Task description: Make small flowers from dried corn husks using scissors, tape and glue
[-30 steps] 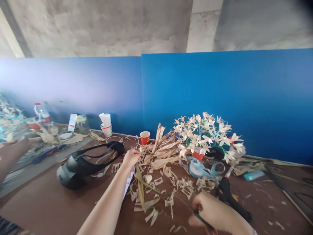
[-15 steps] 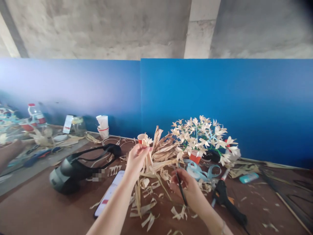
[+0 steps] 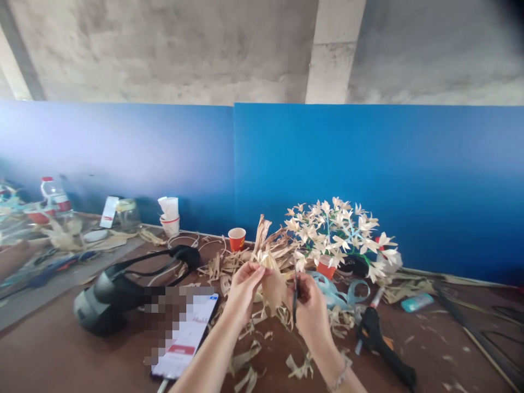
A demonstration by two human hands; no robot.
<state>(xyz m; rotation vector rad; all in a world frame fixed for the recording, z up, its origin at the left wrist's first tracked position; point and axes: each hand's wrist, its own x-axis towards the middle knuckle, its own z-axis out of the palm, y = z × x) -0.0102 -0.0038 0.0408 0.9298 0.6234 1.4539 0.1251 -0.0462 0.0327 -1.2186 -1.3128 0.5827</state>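
My left hand (image 3: 245, 286) is closed in a pinch on a pale strip of dried corn husk (image 3: 273, 286), whose broad end hangs down to the right of my fingers. My right hand (image 3: 311, 308) grips black scissors (image 3: 295, 297), held upright beside the husk; their handles are partly hidden by my fingers. Behind both hands lies a heap of brown dried husks (image 3: 282, 245). A bunch of cream husk flowers (image 3: 339, 229) on green stems stands in an orange paper cup (image 3: 326, 267) at the right.
A phone (image 3: 186, 338) and a black headset (image 3: 106, 295) lie left on the brown table. Right are light blue ribbon (image 3: 327, 286), a black glue gun (image 3: 380, 346) and a turquoise packet (image 3: 416, 302). A red cup (image 3: 236, 239) stands behind. Another person's hand (image 3: 18, 254) shows far left.
My left hand has moved right and lower with the husk, uncovering the red cup. The scissors have turned more upright and come nearer the husk.
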